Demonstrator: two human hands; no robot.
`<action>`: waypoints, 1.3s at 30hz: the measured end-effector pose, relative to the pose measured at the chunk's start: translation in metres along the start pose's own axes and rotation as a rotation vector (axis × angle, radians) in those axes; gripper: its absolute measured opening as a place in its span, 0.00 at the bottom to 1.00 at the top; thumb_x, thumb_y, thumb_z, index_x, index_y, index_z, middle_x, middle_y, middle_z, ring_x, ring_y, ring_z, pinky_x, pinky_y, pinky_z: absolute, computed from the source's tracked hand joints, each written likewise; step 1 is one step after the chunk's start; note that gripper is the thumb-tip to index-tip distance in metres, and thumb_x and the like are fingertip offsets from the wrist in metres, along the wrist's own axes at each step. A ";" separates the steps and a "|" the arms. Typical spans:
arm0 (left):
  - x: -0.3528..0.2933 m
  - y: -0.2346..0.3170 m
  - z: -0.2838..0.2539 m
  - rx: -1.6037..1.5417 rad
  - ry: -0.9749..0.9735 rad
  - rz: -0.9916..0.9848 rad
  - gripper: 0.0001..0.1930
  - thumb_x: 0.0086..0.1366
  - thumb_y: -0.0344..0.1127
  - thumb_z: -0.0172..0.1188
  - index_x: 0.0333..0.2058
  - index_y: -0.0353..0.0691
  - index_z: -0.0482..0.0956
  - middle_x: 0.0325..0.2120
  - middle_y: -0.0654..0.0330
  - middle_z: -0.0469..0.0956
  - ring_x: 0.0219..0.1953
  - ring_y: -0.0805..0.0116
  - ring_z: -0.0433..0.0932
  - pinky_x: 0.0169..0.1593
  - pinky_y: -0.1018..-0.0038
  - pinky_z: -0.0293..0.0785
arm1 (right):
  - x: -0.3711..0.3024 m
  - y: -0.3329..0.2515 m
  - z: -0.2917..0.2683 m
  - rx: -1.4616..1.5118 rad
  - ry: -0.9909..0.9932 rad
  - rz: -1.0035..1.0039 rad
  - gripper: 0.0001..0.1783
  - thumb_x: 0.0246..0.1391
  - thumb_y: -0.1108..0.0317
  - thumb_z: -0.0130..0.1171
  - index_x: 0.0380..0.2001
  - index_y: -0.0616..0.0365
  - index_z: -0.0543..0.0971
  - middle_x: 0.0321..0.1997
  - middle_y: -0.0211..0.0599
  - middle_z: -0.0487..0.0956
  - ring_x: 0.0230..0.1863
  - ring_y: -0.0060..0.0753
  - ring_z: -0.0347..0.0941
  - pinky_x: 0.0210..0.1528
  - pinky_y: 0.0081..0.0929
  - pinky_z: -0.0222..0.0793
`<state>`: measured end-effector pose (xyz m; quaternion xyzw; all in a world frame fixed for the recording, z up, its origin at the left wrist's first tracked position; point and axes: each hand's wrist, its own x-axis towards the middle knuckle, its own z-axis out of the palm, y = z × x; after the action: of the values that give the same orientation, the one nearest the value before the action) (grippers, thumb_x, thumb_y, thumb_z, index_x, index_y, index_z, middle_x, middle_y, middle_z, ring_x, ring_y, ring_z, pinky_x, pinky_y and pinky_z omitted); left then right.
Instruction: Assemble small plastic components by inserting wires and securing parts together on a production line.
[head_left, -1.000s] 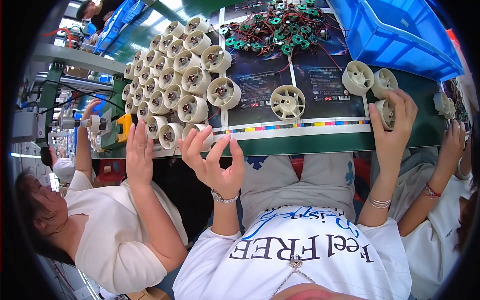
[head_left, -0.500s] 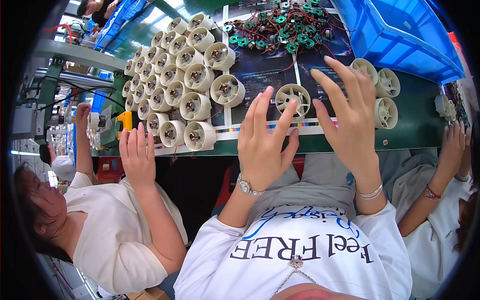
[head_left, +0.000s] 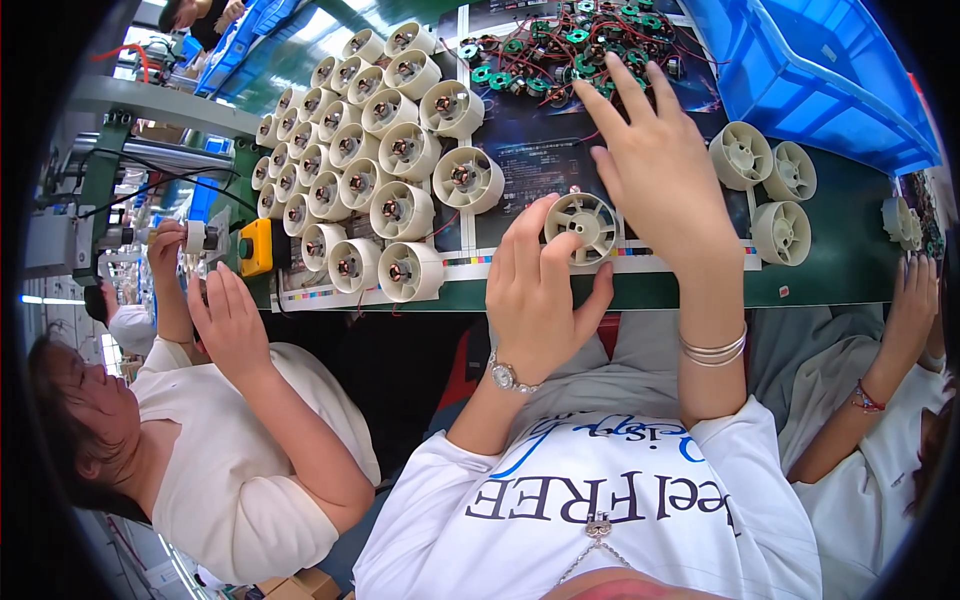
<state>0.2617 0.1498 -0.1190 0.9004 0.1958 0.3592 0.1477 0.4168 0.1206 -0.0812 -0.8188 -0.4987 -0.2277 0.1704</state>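
Observation:
A cream round fan housing (head_left: 592,236) with spokes and a bare hub stands at the table's near edge in front of me. My left hand (head_left: 535,285) holds it, fingers curled along its left side and the thumb at its near right side. Beyond the housing, my right hand (head_left: 655,175) reaches forward over the table with fingers spread and nothing in them. Its fingertips are at the near edge of a pile of small motor parts (head_left: 540,52) with green round circuit boards and red wires.
Rows of cream housings (head_left: 402,150) with copper-coloured motors inside stand to the left. Three housings without motors (head_left: 780,232) stand to the right, near a blue plastic bin (head_left: 840,110). A co-worker at left works by a yellow switch box (head_left: 256,247); another person's hands show far right.
My right hand has moved forward and left, from beside the housing to the pile of motor parts. My left hand has closed in on the housing.

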 end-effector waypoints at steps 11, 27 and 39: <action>-0.003 -0.004 -0.002 0.002 0.042 -0.003 0.21 0.48 0.34 0.68 0.40 0.42 0.69 0.51 0.50 0.71 0.46 0.52 0.74 0.45 0.65 0.73 | -0.008 -0.009 -0.009 0.084 -0.233 0.024 0.21 0.50 0.76 0.60 0.49 0.55 0.73 0.52 0.38 0.71 0.49 0.38 0.69 0.47 0.30 0.73; -0.007 -0.006 -0.005 -0.072 0.039 -0.004 0.22 0.46 0.35 0.71 0.39 0.42 0.70 0.47 0.53 0.74 0.46 0.54 0.76 0.48 0.64 0.73 | -0.076 0.006 -0.050 0.506 0.155 0.066 0.17 0.42 0.88 0.57 0.37 0.60 0.78 0.43 0.32 0.75 0.28 0.29 0.69 0.31 0.23 0.67; -0.005 -0.006 -0.005 -0.034 0.073 0.053 0.22 0.44 0.33 0.71 0.38 0.44 0.70 0.48 0.57 0.76 0.42 0.58 0.77 0.43 0.68 0.75 | -0.078 0.012 -0.053 0.501 0.194 0.191 0.24 0.39 0.90 0.57 0.42 0.60 0.79 0.41 0.32 0.79 0.27 0.25 0.69 0.28 0.19 0.65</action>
<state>0.2531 0.1531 -0.1209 0.8890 0.1710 0.3989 0.1463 0.3859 0.0304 -0.0801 -0.7687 -0.4412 -0.1576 0.4354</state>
